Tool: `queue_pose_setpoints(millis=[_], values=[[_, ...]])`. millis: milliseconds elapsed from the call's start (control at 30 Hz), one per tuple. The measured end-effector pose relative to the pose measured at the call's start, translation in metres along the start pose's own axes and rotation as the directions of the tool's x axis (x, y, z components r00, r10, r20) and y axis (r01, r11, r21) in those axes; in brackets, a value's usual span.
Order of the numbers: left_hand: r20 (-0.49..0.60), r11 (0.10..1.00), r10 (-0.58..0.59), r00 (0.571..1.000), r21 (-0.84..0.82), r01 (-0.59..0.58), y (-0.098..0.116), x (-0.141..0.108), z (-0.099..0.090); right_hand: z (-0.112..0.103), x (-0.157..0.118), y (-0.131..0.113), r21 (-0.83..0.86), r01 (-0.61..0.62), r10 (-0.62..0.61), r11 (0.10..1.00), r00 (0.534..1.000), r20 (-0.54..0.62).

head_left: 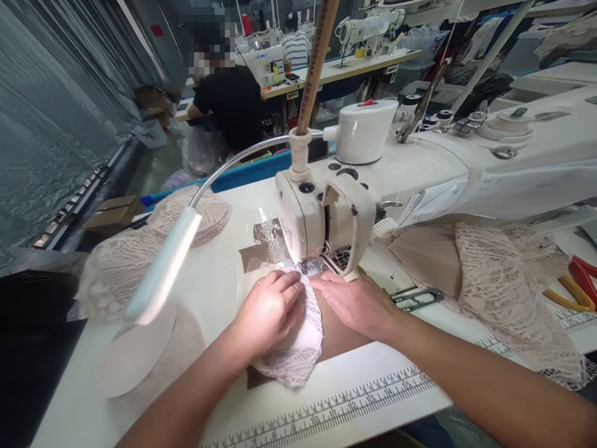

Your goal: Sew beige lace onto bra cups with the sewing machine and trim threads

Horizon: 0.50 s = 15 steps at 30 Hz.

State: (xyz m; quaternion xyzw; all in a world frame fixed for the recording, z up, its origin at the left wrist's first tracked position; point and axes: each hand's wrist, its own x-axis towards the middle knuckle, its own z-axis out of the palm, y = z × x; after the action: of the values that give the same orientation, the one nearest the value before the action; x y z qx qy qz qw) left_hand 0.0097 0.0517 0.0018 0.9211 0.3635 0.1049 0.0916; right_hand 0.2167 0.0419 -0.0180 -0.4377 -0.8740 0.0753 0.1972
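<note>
A lace fabric piece (291, 348) in pale pink lies under the needle area of a white sewing machine (303, 218). My left hand (273, 305) rests on top of it, fingers laid forward and slightly bent, tips close to the presser foot. From the other side, my right hand (354, 305) reaches in with fingers stretched out, its fingertips at the fabric's right edge beside the foot. The underside of that hand and its thumb are partly hidden. Brown tape or sheet (342, 333) covers the machine bed beneath the cloth.
A lit lamp (163, 267) on a bendable neck hangs at the left. Lace pieces (119, 267) are stacked behind it; more lace (494, 267) lies at right, near red-and-yellow-handled scissors (576, 286). A printed ruler (326, 414) runs along the front. Another person (228, 102) sits beyond.
</note>
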Motion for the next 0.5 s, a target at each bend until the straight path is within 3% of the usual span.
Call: queue_pose_setpoints(millis=[200,500], values=[[0.011,0.996,0.067,0.998,0.057,-0.068,-0.0027,0.0004,0.0051,-0.003,-0.0005,-0.0034,-0.04,0.013,-0.011,0.999,0.999,0.048],[0.052,0.988,0.125,0.991,0.079,-0.129,-0.0081,0.0024,0.0027,-0.002,0.0034,-0.0085,-0.099,-0.055,0.066,0.994,0.992,0.111]])
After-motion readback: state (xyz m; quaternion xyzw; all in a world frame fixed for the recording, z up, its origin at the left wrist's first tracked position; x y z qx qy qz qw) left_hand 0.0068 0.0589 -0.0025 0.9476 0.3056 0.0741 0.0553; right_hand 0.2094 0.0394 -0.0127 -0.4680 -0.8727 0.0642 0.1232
